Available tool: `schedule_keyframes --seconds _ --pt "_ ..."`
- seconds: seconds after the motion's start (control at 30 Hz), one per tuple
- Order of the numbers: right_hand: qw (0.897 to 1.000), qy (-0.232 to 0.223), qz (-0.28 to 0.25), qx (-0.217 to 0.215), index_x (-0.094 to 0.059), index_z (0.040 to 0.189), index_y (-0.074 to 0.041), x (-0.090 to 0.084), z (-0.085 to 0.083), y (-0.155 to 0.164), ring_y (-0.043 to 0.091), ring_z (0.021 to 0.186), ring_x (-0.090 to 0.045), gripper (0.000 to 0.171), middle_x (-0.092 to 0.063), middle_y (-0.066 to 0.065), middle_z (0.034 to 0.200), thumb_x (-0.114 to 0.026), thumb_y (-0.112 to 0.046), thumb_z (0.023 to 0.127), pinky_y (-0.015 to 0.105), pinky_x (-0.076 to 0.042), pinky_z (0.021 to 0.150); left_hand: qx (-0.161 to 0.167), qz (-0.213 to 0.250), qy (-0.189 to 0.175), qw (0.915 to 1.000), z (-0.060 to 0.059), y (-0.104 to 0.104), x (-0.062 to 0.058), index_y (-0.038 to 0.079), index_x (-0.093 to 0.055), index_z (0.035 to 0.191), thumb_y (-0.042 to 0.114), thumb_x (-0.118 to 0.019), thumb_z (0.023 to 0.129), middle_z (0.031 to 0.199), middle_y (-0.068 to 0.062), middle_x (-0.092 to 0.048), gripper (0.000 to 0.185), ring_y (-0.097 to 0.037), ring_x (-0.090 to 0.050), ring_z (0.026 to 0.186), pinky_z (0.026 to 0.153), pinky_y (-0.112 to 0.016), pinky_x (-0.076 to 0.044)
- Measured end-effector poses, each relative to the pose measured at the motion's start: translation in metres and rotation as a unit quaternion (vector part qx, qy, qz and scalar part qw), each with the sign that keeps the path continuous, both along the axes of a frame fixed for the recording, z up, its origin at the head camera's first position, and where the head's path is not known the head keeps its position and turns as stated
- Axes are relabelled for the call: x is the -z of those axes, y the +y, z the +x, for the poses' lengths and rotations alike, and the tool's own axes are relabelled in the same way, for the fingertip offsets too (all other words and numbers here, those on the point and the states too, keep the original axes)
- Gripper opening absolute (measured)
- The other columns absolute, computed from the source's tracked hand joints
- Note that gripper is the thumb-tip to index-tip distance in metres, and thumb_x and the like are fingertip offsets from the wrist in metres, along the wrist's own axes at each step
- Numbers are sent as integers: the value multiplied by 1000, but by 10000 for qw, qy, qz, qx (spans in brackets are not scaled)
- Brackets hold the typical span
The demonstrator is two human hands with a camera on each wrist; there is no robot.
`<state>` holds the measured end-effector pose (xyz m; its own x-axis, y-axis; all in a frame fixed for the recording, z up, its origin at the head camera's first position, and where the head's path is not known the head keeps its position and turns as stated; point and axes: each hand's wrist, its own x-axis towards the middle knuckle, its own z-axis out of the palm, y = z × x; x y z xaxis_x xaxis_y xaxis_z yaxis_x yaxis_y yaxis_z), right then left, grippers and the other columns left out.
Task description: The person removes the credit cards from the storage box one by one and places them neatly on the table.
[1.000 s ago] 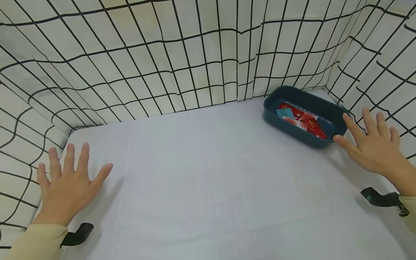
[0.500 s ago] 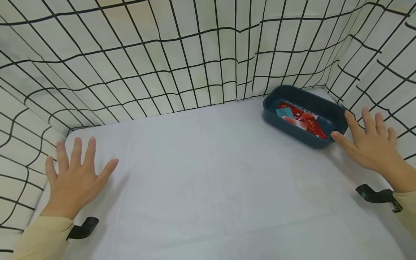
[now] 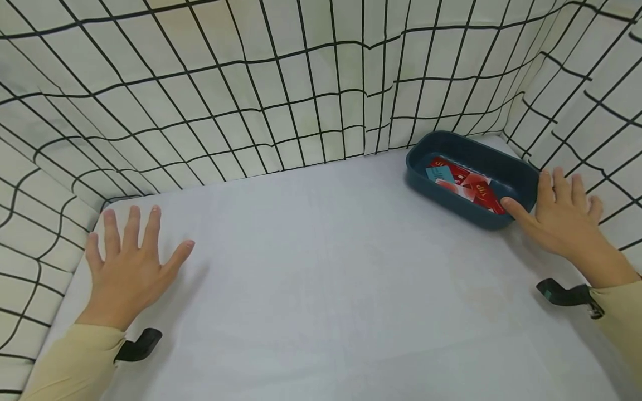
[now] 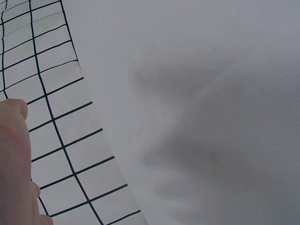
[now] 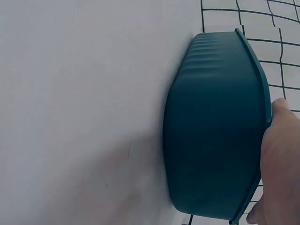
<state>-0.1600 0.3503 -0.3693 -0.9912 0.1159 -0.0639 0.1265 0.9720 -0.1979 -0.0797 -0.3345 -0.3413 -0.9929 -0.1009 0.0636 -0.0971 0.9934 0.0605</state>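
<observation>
A dark teal oblong box [image 3: 453, 205] stands at the back right of the white-covered table, its side also filling much of the right wrist view. Inside it lie several red cards [image 3: 482, 195], one lettered VIP, and a light blue card [image 3: 439, 174]. My right hand [image 3: 567, 225] is at the box's right end, fingers extended and the thumb over the near corner of the rim; whether it touches cannot be told. Over the left part of the table my left hand [image 3: 127, 275] hovers with fingers spread, holding nothing. Its shadow falls on the cloth to the right.
White panels with a black grid [image 3: 281, 100] rise behind the table and along its left and right sides. The box stands close to the back right corner. White cloth [image 3: 321, 267] covers the tabletop. A black wrist mount [image 3: 139, 345] sticks out at each cuff.
My left hand has drifted right and slightly away from me. The right hand has shifted left, its thumb now over the box's rim. Box and cards have stayed put.
</observation>
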Motion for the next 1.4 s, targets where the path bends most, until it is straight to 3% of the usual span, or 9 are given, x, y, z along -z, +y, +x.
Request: schedule_keyframes --seconds 0.2,0.37,0.67,0.93,1.23,1.4 --pt "9997 -102 123 187 5 159 13 -3 -2 -1 61 154 14 120 11 39 165 -20 -85 94 83 2 116 52 51 23 10000 -4 6 -1 15 -1 167 74 -34 99 172 -27 5 96 -48 26 157 119 -77 13" --pt "9994 -156 222 193 -5 156 19 -4 -6 -1 62 153 5 121 0 40 165 -23 -84 94 82 -7 113 139 134 0 9998 -10 16 -1 14 -3 167 74 -33 99 172 -27 3 95 -49 23 158 119 -78 9" --pt "9992 -140 366 114 -28 142 26 -9 -12 -1 65 137 -19 93 -24 45 147 -47 -53 98 80 -21 103 326 227 41 9992 -22 36 -3 13 -5 167 74 -33 100 172 -28 0 95 -50 20 158 119 -78 6" --pt "9985 -329 362 -256 -28 140 25 -16 -18 3 70 128 -21 88 -24 47 144 -56 -46 96 84 -17 100 488 394 76 9980 -32 54 -8 11 -6 167 72 -30 102 172 -30 -4 92 -50 17 159 119 -78 5" --pt "9984 -357 334 -275 -32 136 26 -16 -27 9 69 117 -28 79 -32 48 132 -53 -38 95 85 -23 94 634 531 -18 9966 -43 74 -10 12 -4 167 72 -28 102 172 -28 -4 92 -48 19 160 119 -77 4" --pt "9976 -627 226 -182 -25 138 28 -14 -33 9 71 119 -26 81 -28 49 132 -44 -39 98 86 -18 98 776 633 -5 9950 -50 86 -9 14 -4 167 71 -28 102 173 -26 -4 90 -46 19 160 120 -76 4"
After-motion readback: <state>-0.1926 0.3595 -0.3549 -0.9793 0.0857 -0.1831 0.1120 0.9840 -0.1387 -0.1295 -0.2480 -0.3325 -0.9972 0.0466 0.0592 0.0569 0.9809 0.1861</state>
